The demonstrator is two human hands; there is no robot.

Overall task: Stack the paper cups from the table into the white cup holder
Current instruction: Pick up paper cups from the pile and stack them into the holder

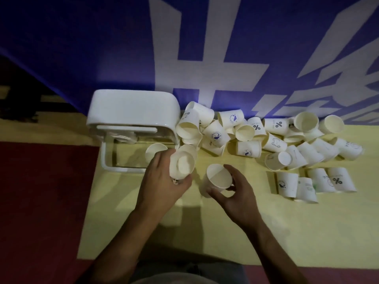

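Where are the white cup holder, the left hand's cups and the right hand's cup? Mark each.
white cup holder (131,107), head view, on its flat top.
left-hand cups (182,165), head view, inside the top cup's mouth.
right-hand cup (217,177), head view, on its inner wall.

on the pale yellow table (184,232), the left hand (164,181) grips a short nested stack of white paper cups (182,163), mouths tilted up toward the camera. just beside it at three o'clock, the right hand (235,193) holds a single white paper cup (217,177) by its wall. the white plastic cup holder (133,109) stands at eleven o'clock of the left hand. a loose pile of printed white paper cups (266,138) sprawls at two o'clock, beneath a blue banner with white characters (82,48).
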